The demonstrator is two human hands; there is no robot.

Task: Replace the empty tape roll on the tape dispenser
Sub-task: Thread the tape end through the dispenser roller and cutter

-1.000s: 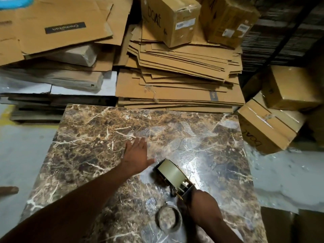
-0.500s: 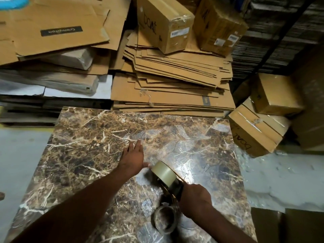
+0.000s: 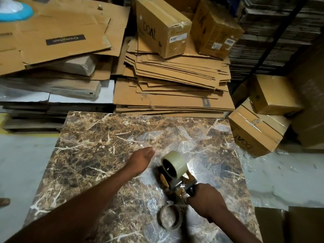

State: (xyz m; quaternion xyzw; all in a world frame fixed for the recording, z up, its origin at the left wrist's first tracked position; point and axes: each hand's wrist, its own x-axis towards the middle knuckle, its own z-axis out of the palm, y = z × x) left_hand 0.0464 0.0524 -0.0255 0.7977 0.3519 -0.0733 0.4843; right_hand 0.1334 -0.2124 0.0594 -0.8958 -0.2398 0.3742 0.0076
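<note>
Lifted off the marble table (image 3: 84,155), the left hand (image 3: 140,159) hangs loosely open. At its 4 o'clock, the right hand (image 3: 204,199) clasps the tape dispenser (image 3: 177,179), fresh roll (image 3: 173,163) apparently seated; the empty roll (image 3: 170,217) lies at 6 o'clock.

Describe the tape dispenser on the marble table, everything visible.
The tape dispenser is a handheld gun type with a grey metal frame and yellow parts. A full roll of pale clear tape sits on its hub. It lies tilted on the marble table, roll end away, its handle gripped by the right hand.
</note>
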